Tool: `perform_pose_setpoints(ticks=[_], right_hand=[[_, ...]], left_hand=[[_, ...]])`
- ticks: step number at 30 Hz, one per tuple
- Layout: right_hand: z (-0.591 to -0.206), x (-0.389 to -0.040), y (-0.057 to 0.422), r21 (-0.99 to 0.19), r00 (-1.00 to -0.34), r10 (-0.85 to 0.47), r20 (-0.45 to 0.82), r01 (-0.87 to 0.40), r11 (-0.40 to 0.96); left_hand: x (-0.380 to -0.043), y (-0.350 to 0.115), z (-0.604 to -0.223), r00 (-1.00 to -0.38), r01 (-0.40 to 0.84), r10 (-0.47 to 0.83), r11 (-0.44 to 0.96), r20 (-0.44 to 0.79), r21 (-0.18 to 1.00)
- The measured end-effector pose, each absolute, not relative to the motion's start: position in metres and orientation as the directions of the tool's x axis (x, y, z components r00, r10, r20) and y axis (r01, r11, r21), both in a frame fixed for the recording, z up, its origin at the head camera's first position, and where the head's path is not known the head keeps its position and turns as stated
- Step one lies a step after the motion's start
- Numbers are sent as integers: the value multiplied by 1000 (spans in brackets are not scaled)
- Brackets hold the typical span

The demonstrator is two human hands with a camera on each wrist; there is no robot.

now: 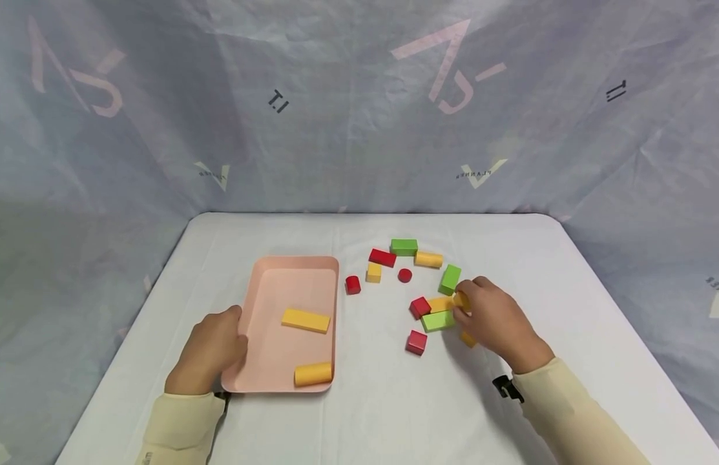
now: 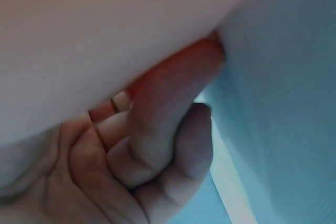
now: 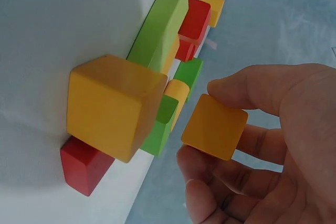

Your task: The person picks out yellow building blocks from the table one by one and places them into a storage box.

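My left hand [image 1: 210,345] grips the left rim of a pink tray [image 1: 265,303]; the left wrist view has its fingers [image 2: 157,114] curled against the tray's outer wall. Inside the tray lie a flat yellow block [image 1: 305,320] and a yellow cylinder [image 1: 313,374]. On the right, my right hand [image 1: 499,316] pinches a yellow block [image 3: 214,127] between thumb and fingers, its square face showing in the right wrist view. Close by stands a yellow cube [image 3: 105,111], partly hidden by the hand in the head view. A light green block [image 1: 437,321] lies left of my fingers, alongside a yellow strip [image 1: 440,304].
Two red cubes, one nearer [image 1: 416,343] and one farther [image 1: 420,307], sit left of the right hand. Beyond them are green blocks [image 1: 404,247], a yellow cylinder [image 1: 428,259], a red disc [image 1: 404,276], a red bar [image 1: 383,258] and a small yellow block [image 1: 373,272].
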State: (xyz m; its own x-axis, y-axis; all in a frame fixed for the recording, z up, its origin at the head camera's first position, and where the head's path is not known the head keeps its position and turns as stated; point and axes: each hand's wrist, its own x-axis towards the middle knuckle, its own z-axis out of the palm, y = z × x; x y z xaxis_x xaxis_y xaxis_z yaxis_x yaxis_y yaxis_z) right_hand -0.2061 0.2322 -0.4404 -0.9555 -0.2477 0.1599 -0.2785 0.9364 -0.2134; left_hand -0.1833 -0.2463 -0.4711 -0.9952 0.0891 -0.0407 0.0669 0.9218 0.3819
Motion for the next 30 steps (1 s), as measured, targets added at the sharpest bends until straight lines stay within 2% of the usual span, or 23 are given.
perform_pose_setpoints(ticks=[18,30], right_hand=[[-436,-205,213,-235,-946,-267,183,-306,923],[-436,-206,202,-243,-915,-323,240,-379,893]], left_hand=[[-184,-247,-472,-995,71,92,918,-35,390],[-183,-248,-471,-996,58,80,920,-41,387]])
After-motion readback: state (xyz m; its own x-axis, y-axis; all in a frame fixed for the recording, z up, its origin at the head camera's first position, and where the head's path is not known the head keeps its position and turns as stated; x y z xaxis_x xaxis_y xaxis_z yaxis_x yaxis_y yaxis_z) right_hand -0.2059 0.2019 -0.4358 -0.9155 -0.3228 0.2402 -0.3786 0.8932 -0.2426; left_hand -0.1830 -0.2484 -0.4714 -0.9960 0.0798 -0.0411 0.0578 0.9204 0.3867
